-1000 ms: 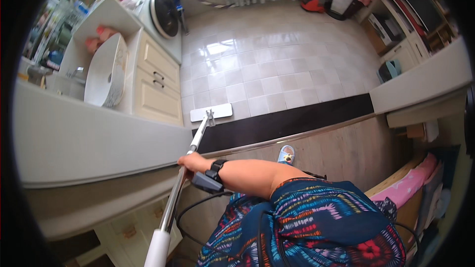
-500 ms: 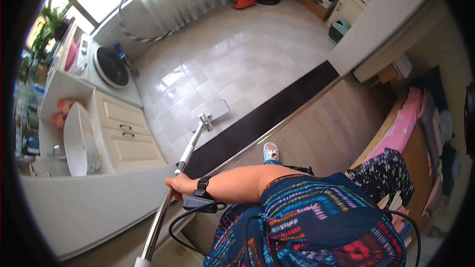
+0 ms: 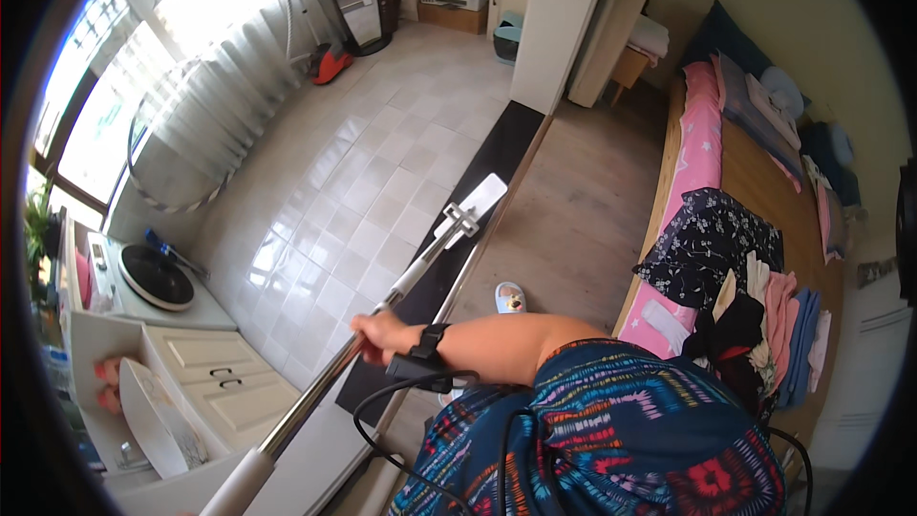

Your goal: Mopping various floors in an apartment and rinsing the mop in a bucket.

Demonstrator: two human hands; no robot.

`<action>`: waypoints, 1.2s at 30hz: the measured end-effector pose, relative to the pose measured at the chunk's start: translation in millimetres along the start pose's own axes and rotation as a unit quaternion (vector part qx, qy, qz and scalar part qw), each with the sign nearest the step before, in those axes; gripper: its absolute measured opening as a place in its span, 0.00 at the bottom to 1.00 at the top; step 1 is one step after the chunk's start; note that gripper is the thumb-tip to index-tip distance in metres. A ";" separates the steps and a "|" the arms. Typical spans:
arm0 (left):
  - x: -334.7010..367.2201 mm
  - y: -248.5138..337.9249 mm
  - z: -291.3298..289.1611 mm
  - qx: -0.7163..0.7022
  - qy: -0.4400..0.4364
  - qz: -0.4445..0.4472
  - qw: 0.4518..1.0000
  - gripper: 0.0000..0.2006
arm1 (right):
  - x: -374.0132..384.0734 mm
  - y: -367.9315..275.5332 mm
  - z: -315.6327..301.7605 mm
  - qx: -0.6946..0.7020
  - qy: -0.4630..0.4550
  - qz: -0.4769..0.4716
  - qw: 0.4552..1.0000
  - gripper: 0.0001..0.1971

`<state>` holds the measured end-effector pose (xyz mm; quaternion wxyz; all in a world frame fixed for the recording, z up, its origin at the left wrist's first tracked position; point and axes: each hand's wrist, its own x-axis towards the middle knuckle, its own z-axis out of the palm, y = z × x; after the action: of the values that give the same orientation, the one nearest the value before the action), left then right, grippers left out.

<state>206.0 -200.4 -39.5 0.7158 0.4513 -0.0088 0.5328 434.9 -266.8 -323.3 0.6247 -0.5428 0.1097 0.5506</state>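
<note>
My right hand (image 3: 380, 334) is closed round the metal handle of a flat mop (image 3: 413, 277). A dark strap and a small box with a black cable sit on that wrist. From the hand, the handle slants up and to the right to a white rectangular mop head (image 3: 485, 197), which lies over the black threshold strip (image 3: 492, 155). Its white upper grip (image 3: 239, 484) runs out of the picture at the lower left. My left hand is out of view.
Pale tiles (image 3: 373, 167) lie left of the strip, wooden flooring (image 3: 573, 191) right of it. At left stand a cabinet (image 3: 220, 377) and a washing machine (image 3: 158, 277). A bed (image 3: 807, 201) with folded clothes is at right. A red device (image 3: 330, 65) stands near the curtain.
The mop head has gone from the tiles onto the black strip, toward the right. My right hand keeps its grip on the handle. The view has turned to the right.
</note>
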 end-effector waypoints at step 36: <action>-185.5 127.1 58.8 0.239 -0.167 -0.015 0.957 0.09 | -11.0 217.3 39.9 -0.138 -0.085 0.210 0.964 0.17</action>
<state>55.5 -375.7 -15.3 0.5836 0.6916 0.0058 0.4256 237.1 -283.6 -420.9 0.4210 -0.5392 0.0907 0.7237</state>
